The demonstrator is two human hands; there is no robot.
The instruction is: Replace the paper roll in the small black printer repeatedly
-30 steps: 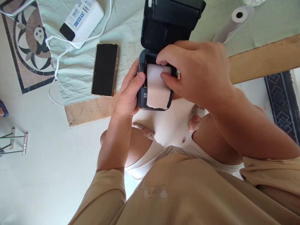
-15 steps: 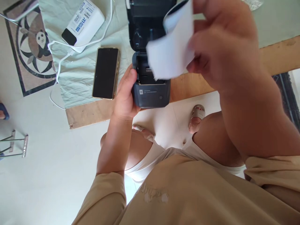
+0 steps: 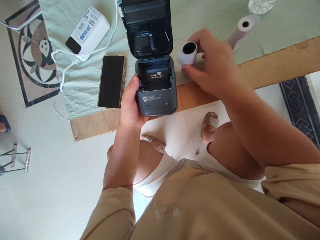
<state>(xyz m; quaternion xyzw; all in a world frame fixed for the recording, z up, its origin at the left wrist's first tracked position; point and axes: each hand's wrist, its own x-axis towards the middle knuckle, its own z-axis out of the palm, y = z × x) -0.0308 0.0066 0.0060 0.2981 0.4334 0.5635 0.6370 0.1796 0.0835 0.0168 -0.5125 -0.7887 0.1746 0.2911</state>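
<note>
Green cloth (image 3: pixel 220 13) covers our table; left hand (image 3: pixel 130 106) grips the printer (image 3: pixel 155 86) (lid open), right hand (image 3: pixel 212 65) pinches a small paper roll (image 3: pixel 188 53).

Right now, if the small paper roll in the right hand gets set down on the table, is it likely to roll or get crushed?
The small paper roll is a cylinder with a wide hollow core, so on its side it would probably roll. It looks nearly spent, thin-walled, so likely light and easy to squash. The right hand pinches it beside the open printer.

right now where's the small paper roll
In the head view the small paper roll is in the right hand, just right of the open printer, over the green cloth.
</note>
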